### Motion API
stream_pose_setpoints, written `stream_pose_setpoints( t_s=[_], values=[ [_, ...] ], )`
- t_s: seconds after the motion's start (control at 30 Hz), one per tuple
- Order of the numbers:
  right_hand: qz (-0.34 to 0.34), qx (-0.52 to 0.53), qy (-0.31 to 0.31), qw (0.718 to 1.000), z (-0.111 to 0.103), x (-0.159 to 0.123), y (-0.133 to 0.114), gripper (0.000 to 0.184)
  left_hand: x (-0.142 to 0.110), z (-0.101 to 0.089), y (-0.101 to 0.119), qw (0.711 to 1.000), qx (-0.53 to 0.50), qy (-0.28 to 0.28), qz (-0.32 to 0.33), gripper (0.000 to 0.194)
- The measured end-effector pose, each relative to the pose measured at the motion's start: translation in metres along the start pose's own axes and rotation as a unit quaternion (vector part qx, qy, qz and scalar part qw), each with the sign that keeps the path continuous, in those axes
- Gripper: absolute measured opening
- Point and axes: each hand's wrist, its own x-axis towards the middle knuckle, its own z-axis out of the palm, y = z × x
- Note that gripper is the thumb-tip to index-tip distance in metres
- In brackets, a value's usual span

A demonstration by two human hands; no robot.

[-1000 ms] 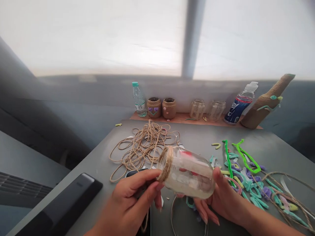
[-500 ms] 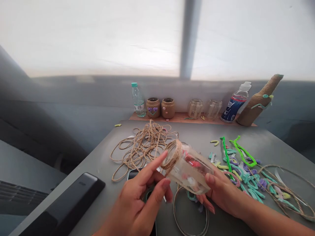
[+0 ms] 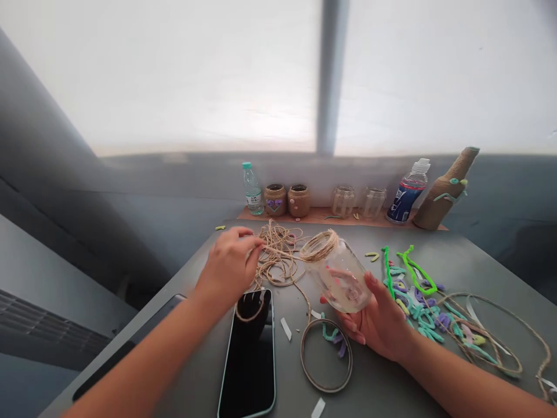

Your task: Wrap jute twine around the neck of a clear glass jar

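Observation:
My right hand [image 3: 383,319] holds a clear glass jar [image 3: 342,278] by its base, tilted with the mouth toward the upper left. Jute twine is wound round the jar's neck. From the neck a strand of twine [image 3: 282,251] runs left to my left hand [image 3: 235,258], whose fingers are pinched on it. Behind and below that hand lies a loose heap of twine [image 3: 278,270]. A ring of tape or coiled cord [image 3: 326,356] lies under the jar; its kind is unclear.
A phone [image 3: 248,360] lies in front of me, with a black case-like object [image 3: 130,342] to its left. Coloured pipe-cleaner pieces [image 3: 429,316] are heaped at right. Along the back stand twine-wrapped jars [image 3: 299,201], glass jars [image 3: 343,202], plastic bottles [image 3: 408,191] and a wrapped bottle [image 3: 444,197].
My left hand has left the jar's neck and moved up and left, drawing a twine strand out. The jar, still in my right hand, has tipped more upright.

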Motion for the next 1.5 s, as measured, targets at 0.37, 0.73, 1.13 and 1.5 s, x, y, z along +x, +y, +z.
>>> stream_pose_setpoints(
  t_s=[0.37, 0.73, 1.13, 1.5],
  values=[
    [-0.029, -0.007, -0.027, 0.999, 0.002, -0.003, 0.001, 0.064, 0.120, -0.036, 0.006, 0.991, 0.005, 0.130, -0.032, 0.026],
    [-0.034, -0.050, -0.051, 0.997, -0.001, 0.003, 0.007, 0.069, 0.118, -0.046, -0.011, 0.990, -0.085, -0.082, -0.078, 0.015],
    [-0.066, -0.106, -0.104, 0.987, -0.006, 0.003, 0.015, 0.065, 0.033, -0.006, 0.054, 0.878, -0.363, -0.311, 0.002, 0.043],
    [0.009, -0.012, -0.103, 0.995, -0.014, 0.001, 0.009, 0.086, 0.011, 0.020, 0.031, 0.753, -0.517, -0.406, 0.032, 0.018]
  ],
)
